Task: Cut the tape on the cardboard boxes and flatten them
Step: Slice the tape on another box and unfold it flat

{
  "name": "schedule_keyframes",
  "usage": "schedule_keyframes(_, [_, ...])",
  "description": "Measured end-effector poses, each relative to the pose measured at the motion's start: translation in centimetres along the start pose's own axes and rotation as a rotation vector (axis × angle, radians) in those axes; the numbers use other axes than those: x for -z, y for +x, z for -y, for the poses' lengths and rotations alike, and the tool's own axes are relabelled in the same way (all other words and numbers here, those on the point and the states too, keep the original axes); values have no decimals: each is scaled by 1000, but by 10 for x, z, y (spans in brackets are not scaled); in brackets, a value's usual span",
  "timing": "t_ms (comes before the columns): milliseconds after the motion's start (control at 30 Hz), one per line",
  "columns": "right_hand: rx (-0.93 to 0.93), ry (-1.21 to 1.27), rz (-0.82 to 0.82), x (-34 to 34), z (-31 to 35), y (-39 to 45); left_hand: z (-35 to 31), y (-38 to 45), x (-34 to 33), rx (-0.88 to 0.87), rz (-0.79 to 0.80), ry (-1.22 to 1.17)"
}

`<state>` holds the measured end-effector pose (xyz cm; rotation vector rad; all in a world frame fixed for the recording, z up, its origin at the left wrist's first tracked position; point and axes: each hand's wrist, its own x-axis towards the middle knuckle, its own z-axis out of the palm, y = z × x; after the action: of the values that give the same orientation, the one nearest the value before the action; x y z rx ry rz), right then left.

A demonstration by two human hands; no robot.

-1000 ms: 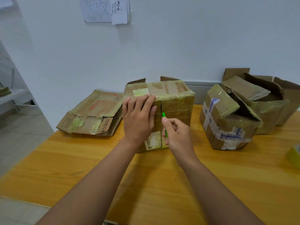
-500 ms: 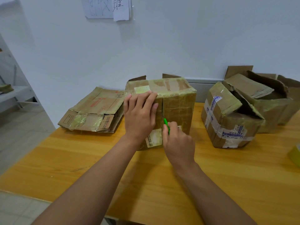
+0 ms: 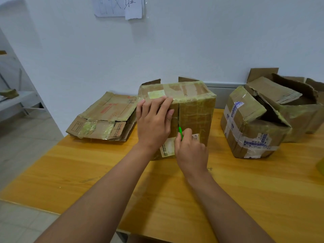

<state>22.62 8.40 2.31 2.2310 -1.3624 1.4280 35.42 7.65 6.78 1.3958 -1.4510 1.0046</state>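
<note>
At the centre of the frame a tall brown cardboard box wrapped in yellowish clear tape (image 3: 192, 109) stands on the orange-yellow wooden table (image 3: 245, 199), close to the white wall. A vertical seam runs down its near face. The right hand (image 3: 191, 151) is curled around a small green-handled cutter (image 3: 180, 131), whose tip sits on that seam about halfway down. The left hand (image 3: 154, 123) lies flat, fingers straight, pressing the box's upper front edge just left of the seam to steady it.

The step in hand looks like slitting the tape along this front seam; the lower stretch, crossed by a white shipping label (image 3: 167, 149), appears uncut. The next move likely calls for a steady downward draw toward the table, with the left thumb kept clear of the blade's line.

Left of centre, a flattened brown cardboard box (image 3: 103, 118) overhangs the table's left edge. At right stand a blue-and-white-taped cardboard box (image 3: 249, 127) and, behind it, an opened cardboard box with raised flaps (image 3: 298, 106). The near half of the table offers room for folding the box down.
</note>
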Motion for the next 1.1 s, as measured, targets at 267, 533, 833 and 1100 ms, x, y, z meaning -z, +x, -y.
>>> schedule_keyframes(267, [-55,-37,143,-4,-5,-10,0,-1,-1,1,-2,7])
schedule_keyframes(533, [-68,-141,384,4,-3,-13,0,-1,-1,3,-1,9])
schedule_keyframes(833, [-113,-31,478,4,-8,-7,-1,-1,1,14,34,4])
schedule_keyframes(1100, [-116,541,657,19,-32,-2,-1,-1,2,12,36,1])
